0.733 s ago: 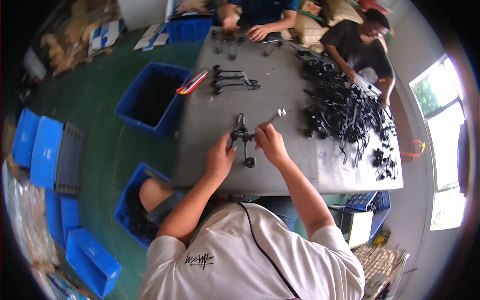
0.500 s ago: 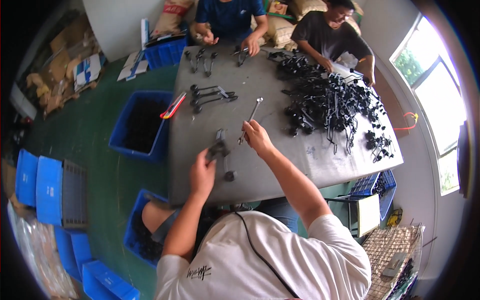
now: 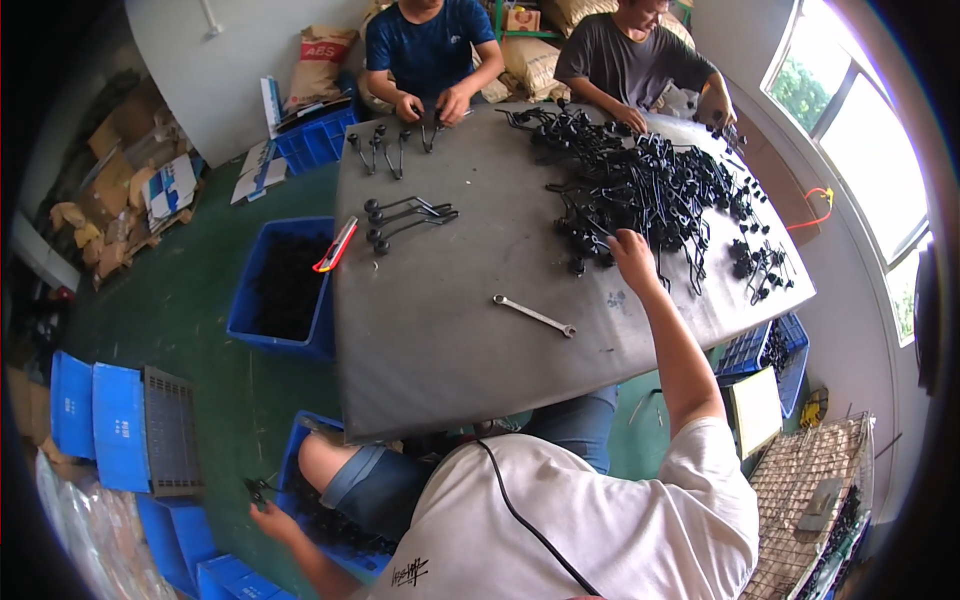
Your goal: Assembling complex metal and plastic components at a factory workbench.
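My left hand point(image 3: 272, 522) is low at the left, beside the blue crate at my leg, with its fingers closed on a black bent-rod part point(image 3: 259, 489). My right hand point(image 3: 632, 256) reaches to the near edge of a large pile of black bent rods with round knobs point(image 3: 650, 180). Its fingers are bent down against the pile, and what they pinch is hidden. A combination wrench point(image 3: 535, 315) lies on the grey table point(image 3: 440, 350), apart from both hands. Several knobbed rods point(image 3: 405, 220) lie side by side at the table's left.
A red utility knife point(image 3: 336, 245) lies at the table's left edge. Blue crates of black parts stand on the floor, one beside the table point(image 3: 240, 325) and one by my leg point(image 3: 300, 432). Two co-workers handle rods across the table; a co-worker's hands point(image 3: 432, 105) hold one.
My right hand has put the wrench down and moved right to the pile. My left hand has carried the rod part off the table, down to the left by the crate.
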The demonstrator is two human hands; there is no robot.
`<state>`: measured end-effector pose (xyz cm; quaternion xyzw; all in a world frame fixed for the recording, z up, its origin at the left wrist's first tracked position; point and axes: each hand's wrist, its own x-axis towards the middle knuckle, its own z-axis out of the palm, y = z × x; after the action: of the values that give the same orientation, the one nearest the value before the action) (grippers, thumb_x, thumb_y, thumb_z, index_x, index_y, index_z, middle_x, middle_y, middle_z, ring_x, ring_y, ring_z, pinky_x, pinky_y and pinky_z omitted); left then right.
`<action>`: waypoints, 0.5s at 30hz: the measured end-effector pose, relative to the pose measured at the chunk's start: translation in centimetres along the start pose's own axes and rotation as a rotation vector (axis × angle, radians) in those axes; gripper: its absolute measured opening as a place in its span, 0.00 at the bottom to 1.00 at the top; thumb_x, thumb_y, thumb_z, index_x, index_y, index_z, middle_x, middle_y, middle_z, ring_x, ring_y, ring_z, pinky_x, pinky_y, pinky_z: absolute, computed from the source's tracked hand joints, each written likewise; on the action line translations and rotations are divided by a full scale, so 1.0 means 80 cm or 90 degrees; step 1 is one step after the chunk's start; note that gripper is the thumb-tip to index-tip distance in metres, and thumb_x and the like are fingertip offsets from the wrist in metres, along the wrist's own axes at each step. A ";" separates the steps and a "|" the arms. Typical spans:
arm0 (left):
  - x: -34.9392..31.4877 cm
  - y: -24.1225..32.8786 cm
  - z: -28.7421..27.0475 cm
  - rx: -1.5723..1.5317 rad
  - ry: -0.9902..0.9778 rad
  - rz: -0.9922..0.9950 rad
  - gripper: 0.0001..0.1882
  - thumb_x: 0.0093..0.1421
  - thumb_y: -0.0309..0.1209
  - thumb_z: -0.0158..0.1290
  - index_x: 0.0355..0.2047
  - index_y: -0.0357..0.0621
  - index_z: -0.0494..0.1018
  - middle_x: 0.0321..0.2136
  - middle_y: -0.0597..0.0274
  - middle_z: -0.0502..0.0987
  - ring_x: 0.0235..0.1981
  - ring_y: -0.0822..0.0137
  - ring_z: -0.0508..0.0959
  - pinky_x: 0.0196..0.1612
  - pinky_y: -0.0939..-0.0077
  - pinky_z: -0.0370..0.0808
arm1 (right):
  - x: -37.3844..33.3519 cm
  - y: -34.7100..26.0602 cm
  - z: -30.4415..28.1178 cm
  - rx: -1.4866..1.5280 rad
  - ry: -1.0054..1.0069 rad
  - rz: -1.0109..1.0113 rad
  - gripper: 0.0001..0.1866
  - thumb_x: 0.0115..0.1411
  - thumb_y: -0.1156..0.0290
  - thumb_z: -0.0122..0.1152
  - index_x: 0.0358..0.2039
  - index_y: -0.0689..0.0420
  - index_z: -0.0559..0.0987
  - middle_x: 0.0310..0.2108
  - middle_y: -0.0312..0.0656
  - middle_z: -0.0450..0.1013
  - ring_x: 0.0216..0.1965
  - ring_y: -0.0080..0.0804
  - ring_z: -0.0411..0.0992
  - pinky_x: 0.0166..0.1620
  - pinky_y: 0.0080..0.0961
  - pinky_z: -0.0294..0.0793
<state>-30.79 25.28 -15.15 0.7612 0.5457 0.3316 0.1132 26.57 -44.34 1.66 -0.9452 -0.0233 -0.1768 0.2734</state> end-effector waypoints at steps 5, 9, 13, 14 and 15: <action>-0.108 -0.108 0.018 0.158 -0.448 -0.046 0.27 0.59 0.42 0.59 0.54 0.36 0.73 0.50 0.37 0.77 0.45 0.39 0.79 0.48 0.50 0.75 | 0.033 -0.062 0.036 -0.126 -0.110 0.006 0.34 0.63 0.41 0.54 0.58 0.57 0.74 0.54 0.54 0.71 0.56 0.53 0.71 0.58 0.41 0.72; -0.177 -0.129 0.047 0.054 -0.520 -0.037 0.26 0.60 0.48 0.55 0.50 0.39 0.75 0.46 0.39 0.78 0.48 0.38 0.77 0.51 0.48 0.72 | 0.023 -0.076 0.067 -0.113 -0.076 -0.015 0.26 0.63 0.48 0.56 0.50 0.58 0.79 0.52 0.54 0.71 0.53 0.54 0.72 0.55 0.42 0.74; -0.207 -0.079 0.029 0.090 -0.448 -0.089 0.19 0.61 0.42 0.51 0.40 0.39 0.79 0.43 0.39 0.78 0.47 0.37 0.75 0.50 0.48 0.71 | -0.043 -0.115 0.067 0.043 -0.088 -0.063 0.26 0.61 0.48 0.61 0.45 0.59 0.81 0.49 0.56 0.71 0.50 0.53 0.74 0.53 0.42 0.75; -0.198 -0.069 0.026 0.089 -0.443 -0.089 0.19 0.61 0.42 0.51 0.40 0.39 0.79 0.43 0.39 0.78 0.47 0.37 0.75 0.50 0.48 0.71 | -0.046 -0.117 0.074 0.142 -0.055 -0.114 0.24 0.61 0.51 0.64 0.45 0.60 0.80 0.49 0.54 0.71 0.49 0.51 0.74 0.53 0.40 0.75; -0.187 -0.070 0.016 0.055 -0.418 0.002 0.19 0.61 0.42 0.51 0.39 0.37 0.79 0.43 0.39 0.78 0.44 0.36 0.75 0.48 0.48 0.72 | -0.047 -0.121 0.072 0.148 -0.061 -0.119 0.24 0.61 0.51 0.64 0.45 0.60 0.80 0.49 0.54 0.71 0.49 0.51 0.74 0.53 0.40 0.75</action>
<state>-36.96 14.10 -24.80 0.8323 0.4927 0.0455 0.2500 23.58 -32.94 0.75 -0.9084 -0.1442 -0.1525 0.3617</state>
